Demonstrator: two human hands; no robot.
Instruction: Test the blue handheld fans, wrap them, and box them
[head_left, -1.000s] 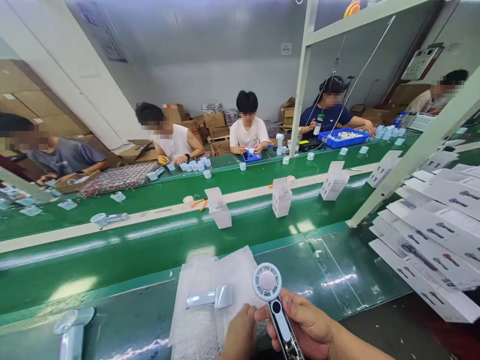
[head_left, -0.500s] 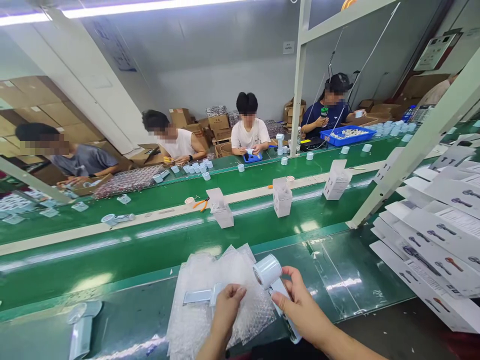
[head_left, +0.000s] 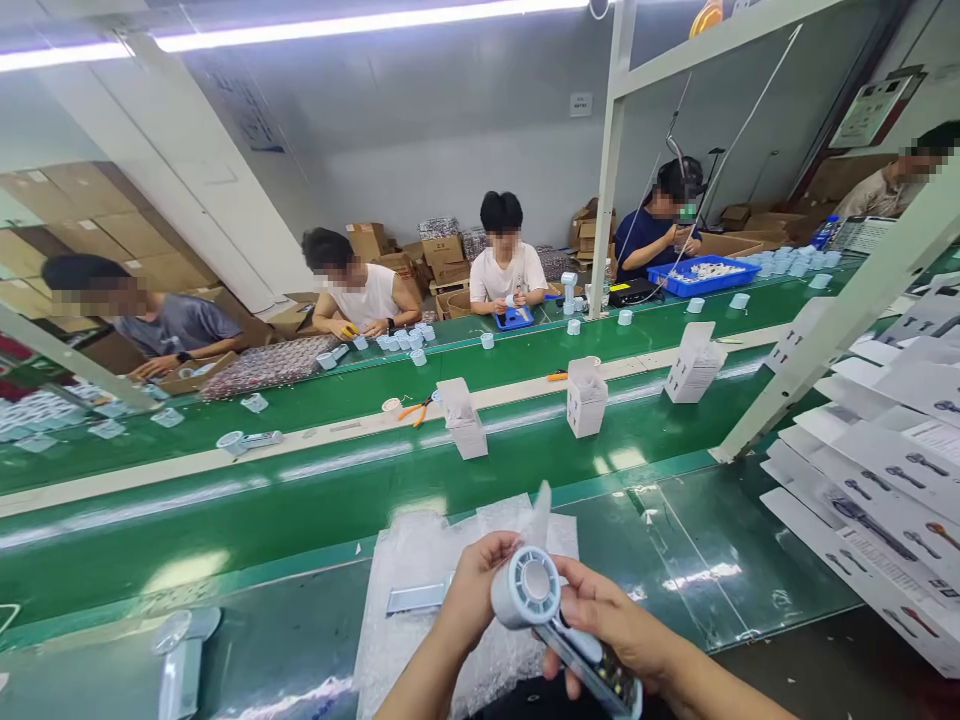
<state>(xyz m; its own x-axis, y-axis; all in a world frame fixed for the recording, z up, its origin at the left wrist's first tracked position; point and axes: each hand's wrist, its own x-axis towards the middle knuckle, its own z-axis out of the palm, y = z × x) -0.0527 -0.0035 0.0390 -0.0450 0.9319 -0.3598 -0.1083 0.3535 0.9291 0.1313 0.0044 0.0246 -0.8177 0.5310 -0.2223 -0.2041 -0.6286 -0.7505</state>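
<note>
A pale blue handheld fan (head_left: pixel 534 588) is held above the near edge of the bench, its round head toward the left and its handle slanting down to the right, dark inner parts showing along one side. The right hand (head_left: pixel 616 622) grips the fan, fingers wrapped around the upper handle just below the head. The left hand (head_left: pixel 474 588) is at the head's other side with its fingers bent; a translucent strip (head_left: pixel 541 515) sticks up near its fingertips, and I cannot tell whether they pinch it.

Under the hands, bubble wrap (head_left: pixel 412 550) lies on the green bench (head_left: pixel 292 625), with a second fan (head_left: pixel 416 598) on it, partly behind the left hand. A third fan (head_left: pixel 180 662) lies farther left. To the right are stacked printed cartons (head_left: pixel 885 480).

Beyond the bench, open white boxes stand on a green belt (head_left: pixel 322 510), the nearest box (head_left: pixel 463 425) beside orange-handled pliers (head_left: pixel 417 411). Across it, co-workers sit, one near a blue tray (head_left: pixel 701 282).
</note>
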